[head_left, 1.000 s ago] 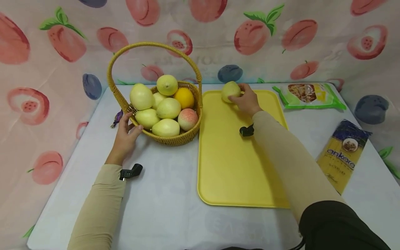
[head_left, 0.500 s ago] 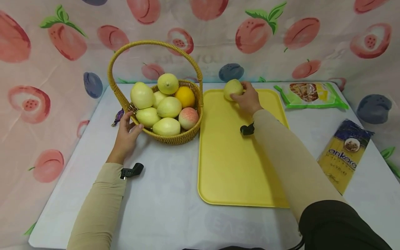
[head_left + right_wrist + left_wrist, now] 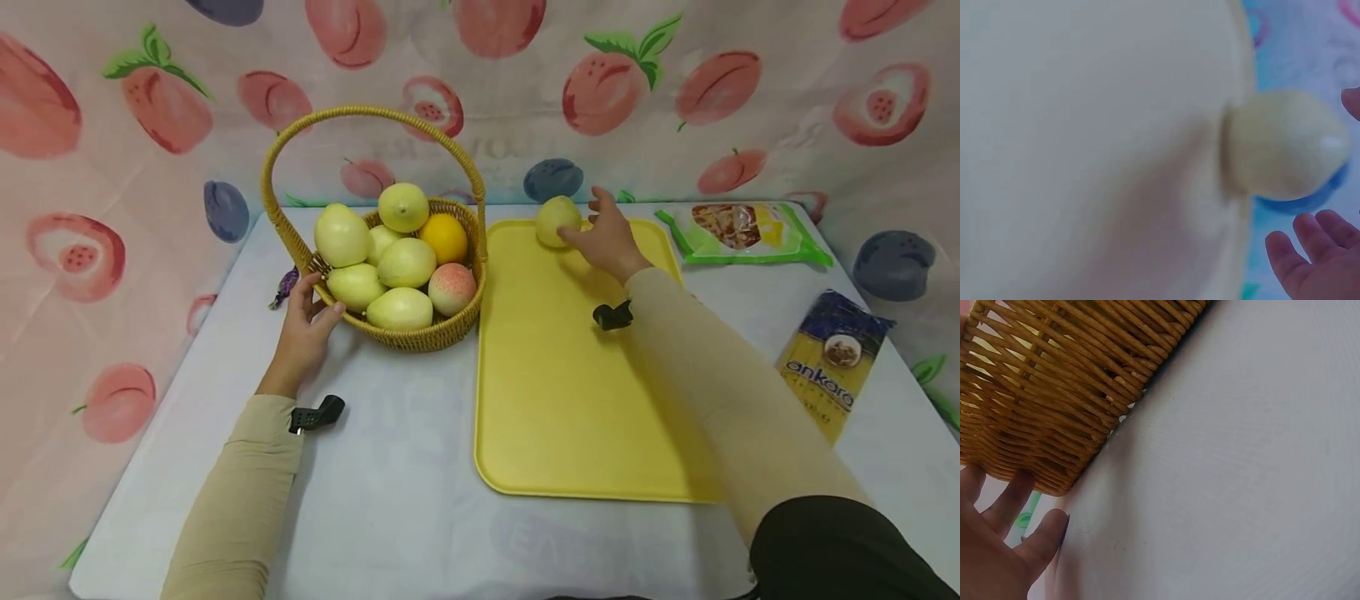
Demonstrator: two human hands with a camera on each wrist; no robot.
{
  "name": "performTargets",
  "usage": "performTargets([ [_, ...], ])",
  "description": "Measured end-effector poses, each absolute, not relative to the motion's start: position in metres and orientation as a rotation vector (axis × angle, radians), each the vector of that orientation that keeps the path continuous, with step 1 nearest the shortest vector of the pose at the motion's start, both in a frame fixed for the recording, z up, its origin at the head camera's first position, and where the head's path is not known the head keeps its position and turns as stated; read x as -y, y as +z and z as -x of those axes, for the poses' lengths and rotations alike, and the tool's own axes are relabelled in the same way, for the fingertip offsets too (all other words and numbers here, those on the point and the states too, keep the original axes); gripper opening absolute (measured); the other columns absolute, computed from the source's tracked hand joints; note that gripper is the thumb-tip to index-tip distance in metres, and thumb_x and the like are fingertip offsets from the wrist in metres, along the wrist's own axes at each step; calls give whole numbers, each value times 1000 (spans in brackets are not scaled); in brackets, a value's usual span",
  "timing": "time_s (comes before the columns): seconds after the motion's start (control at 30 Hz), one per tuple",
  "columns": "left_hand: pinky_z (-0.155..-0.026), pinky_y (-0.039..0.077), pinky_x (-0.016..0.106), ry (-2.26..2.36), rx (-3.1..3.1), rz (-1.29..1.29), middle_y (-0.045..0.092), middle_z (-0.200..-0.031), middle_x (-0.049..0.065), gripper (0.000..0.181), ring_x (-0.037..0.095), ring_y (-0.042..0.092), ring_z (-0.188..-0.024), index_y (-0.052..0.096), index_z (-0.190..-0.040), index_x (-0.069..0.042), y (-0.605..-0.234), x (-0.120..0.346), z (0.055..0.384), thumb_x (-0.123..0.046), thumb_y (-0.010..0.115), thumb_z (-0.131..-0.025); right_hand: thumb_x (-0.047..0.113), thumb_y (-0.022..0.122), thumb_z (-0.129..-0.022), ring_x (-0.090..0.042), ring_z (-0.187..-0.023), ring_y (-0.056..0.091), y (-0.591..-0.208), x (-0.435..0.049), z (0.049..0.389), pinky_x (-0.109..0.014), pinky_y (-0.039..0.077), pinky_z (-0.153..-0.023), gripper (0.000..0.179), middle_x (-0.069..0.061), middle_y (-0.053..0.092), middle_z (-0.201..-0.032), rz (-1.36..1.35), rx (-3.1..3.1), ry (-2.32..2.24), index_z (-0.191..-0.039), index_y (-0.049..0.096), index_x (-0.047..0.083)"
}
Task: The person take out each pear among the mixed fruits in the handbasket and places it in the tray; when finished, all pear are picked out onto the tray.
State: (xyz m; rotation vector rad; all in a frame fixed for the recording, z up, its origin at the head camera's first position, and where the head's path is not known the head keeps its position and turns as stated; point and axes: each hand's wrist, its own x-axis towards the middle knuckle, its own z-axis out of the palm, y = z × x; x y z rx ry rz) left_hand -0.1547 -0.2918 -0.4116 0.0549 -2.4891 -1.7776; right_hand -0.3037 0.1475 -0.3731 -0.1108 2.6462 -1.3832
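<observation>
A woven wicker basket (image 3: 420, 340) with a tall hooped handle stands at the left, heaped with several pale yellow-green fruits (image 3: 406, 261), an orange (image 3: 444, 237) and a blushed peach (image 3: 452, 288). At its near left side my left hand (image 3: 300, 337) holds the rim; in the left wrist view its fingers (image 3: 1044, 540) lie spread at the wicker wall. One round yellow-green fruit (image 3: 558, 221) sits at the far left corner of a yellow tray (image 3: 577, 400). Just right of that fruit is my right hand (image 3: 609, 237), fingers spread and thumb near its side; the right wrist view shows a gap between them.
A green-edged snack packet (image 3: 742, 233) lies at the back right, and an "ankara" pasta bag (image 3: 832, 358) lies nearer on that side. A small purple tassel (image 3: 284, 287) is left of the basket. A fruit-print cloth (image 3: 495, 100) hangs behind the white table (image 3: 382, 467).
My right hand has let go of the round fruit and drawn slightly right, its fingers opening. The fruit stays at the tray's far corner. The left hand remains at the basket.
</observation>
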Motion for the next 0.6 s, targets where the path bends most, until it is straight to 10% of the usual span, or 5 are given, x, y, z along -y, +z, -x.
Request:
performTargets([
  [0.6,-112,29,48,-1775,2499,-47,2,-167,8,69,37,29,-140,11,-157,-6,-414,292,156,-17,51,-103,32,72,-92,-27,-135,43,-311,-139,221,-48,38,-107,73,-9,41,-152,663,-2759,-1372,-151,37,6],
])
